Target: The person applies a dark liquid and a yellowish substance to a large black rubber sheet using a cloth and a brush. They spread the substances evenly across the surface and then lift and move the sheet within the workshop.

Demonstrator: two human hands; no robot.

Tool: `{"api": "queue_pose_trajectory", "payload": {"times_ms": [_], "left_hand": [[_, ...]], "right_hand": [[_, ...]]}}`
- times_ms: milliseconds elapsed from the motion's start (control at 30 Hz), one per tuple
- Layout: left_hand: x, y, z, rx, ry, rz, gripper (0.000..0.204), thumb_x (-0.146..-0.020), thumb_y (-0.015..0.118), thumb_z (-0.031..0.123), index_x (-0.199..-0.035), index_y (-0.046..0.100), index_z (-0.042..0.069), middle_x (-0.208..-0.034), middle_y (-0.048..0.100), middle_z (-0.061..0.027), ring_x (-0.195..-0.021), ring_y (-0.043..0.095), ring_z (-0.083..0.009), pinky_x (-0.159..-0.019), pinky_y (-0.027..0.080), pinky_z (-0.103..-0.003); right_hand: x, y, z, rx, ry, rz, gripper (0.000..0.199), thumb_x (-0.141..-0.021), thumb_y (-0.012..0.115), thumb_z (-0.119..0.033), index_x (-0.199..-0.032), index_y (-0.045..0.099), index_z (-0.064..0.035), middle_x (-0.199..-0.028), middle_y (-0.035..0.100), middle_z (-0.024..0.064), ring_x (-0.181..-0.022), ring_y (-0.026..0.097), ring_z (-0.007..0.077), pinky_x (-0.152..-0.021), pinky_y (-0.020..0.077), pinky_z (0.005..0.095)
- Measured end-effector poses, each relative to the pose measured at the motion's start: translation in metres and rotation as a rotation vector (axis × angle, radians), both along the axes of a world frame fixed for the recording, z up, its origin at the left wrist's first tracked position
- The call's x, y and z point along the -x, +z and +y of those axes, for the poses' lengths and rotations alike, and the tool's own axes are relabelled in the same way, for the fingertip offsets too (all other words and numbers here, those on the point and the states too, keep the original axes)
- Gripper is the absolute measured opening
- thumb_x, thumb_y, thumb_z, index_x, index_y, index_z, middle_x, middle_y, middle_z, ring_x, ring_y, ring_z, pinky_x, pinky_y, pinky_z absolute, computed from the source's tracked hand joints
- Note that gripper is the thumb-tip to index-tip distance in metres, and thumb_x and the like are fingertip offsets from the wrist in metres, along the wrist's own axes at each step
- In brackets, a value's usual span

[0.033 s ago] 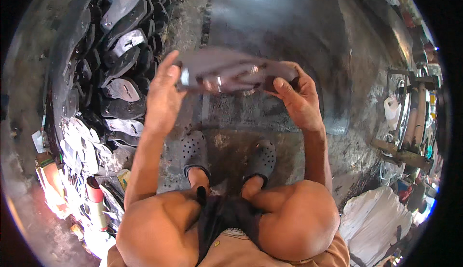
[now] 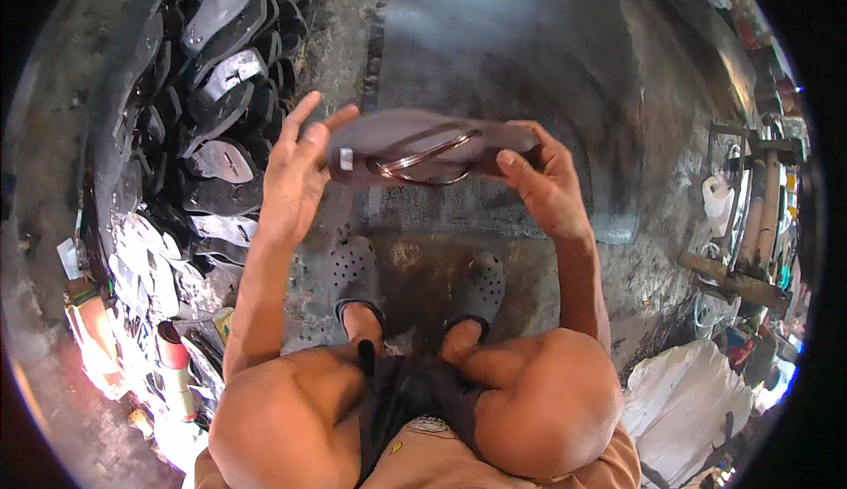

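A dark flip-flop (image 2: 415,131) with shiny bronze straps and a small pale label at its left end is held level above a dark sheet. My right hand (image 2: 551,180) grips its right end, thumb on top and fingers curled behind. At the other end is my left hand (image 2: 296,167), its fingers spread, one reaching along the flip-flop's far edge. Whether the left palm touches the flip-flop cannot be made out.
Rows of dark soles (image 2: 221,109) lie on the left, some with pale patches. A dark sheet (image 2: 512,48) covers the floor ahead. At the right stands a wooden frame (image 2: 737,268), with a whitish sack (image 2: 684,401) nearer me. My feet wear grey clogs (image 2: 355,273).
The flip-flop has dropped slightly toward me, and its straps show more sharply. My left hand's fingers have spread and loosened at its end, while my right hand keeps its grip.
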State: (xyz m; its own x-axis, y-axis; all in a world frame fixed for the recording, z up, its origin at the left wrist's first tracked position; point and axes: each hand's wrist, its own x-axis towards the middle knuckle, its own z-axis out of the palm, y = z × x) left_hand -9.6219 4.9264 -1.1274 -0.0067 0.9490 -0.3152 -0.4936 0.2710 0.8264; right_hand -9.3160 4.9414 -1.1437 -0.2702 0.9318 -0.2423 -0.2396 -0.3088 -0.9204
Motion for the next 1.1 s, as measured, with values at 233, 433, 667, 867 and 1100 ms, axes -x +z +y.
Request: {"api": "queue_pose_trajectory", "payload": {"times_ms": [233, 433, 667, 867, 1100], "left_hand": [[-0.002, -0.130, -0.033, 0.161, -0.172, 0.490, 0.049, -0.090, 0.079, 0.009, -0.135, 0.063, 0.000, -0.120, 0.073, -0.0128, -0.109, 0.070, -0.0210, -0.093, 0.055, -0.033], [-0.007, -0.163, -0.046, 0.104, -0.162, 0.967, 0.040, -0.082, 0.088, 0.013, -0.115, 0.075, -0.004, -0.101, 0.079, -0.0175, -0.090, 0.077, -0.0221, -0.083, 0.059, -0.034], [-0.014, -0.169, -0.038, 0.084, -0.192, 1.092, 0.040, -0.078, 0.091, 0.015, -0.110, 0.076, -0.005, -0.095, 0.078, -0.0194, -0.086, 0.078, -0.0245, -0.081, 0.059, -0.033], [-0.013, -0.178, -0.039, 0.051, -0.206, 1.346, 0.034, -0.079, 0.089, 0.014, -0.106, 0.077, -0.002, -0.091, 0.078, -0.0176, -0.081, 0.076, -0.0238, -0.077, 0.059, -0.034], [-0.012, -0.165, -0.039, 0.002, -0.206, 1.341, 0.043, -0.075, 0.088, 0.027, -0.104, 0.063, 0.008, -0.096, 0.066, -0.0140, -0.097, 0.064, -0.0360, -0.081, 0.049, -0.046]], "right_hand": [[-0.015, -0.107, -0.053, 0.297, -0.081, 0.083, 0.045, -0.101, 0.068, -0.020, -0.138, 0.055, 0.0016, -0.132, 0.064, 0.0101, -0.116, 0.064, 0.0200, -0.102, 0.0513, 0.0363], [-0.015, -0.158, -0.074, 0.150, -0.110, -0.461, 0.048, -0.093, 0.077, -0.016, -0.134, 0.059, 0.0001, -0.120, 0.071, 0.0130, -0.109, 0.066, 0.0182, -0.096, 0.0518, 0.0331], [-0.014, -0.176, -0.072, 0.098, -0.233, -0.527, 0.047, -0.086, 0.085, -0.014, -0.127, 0.064, -0.0012, -0.101, 0.076, 0.0107, -0.091, 0.071, 0.0180, -0.080, 0.0551, 0.0320], [-0.007, -0.163, -0.057, 0.106, -0.124, -0.828, 0.046, -0.083, 0.087, -0.016, -0.122, 0.068, -0.0015, -0.106, 0.076, 0.0136, -0.096, 0.072, 0.0203, -0.084, 0.0568, 0.0327], [-0.004, -0.140, -0.057, -0.322, -0.147, -1.381, 0.057, -0.071, 0.094, -0.033, -0.119, 0.072, -0.0101, -0.128, 0.065, 0.0125, -0.125, 0.056, 0.0311, -0.108, 0.0435, 0.0470]]}}
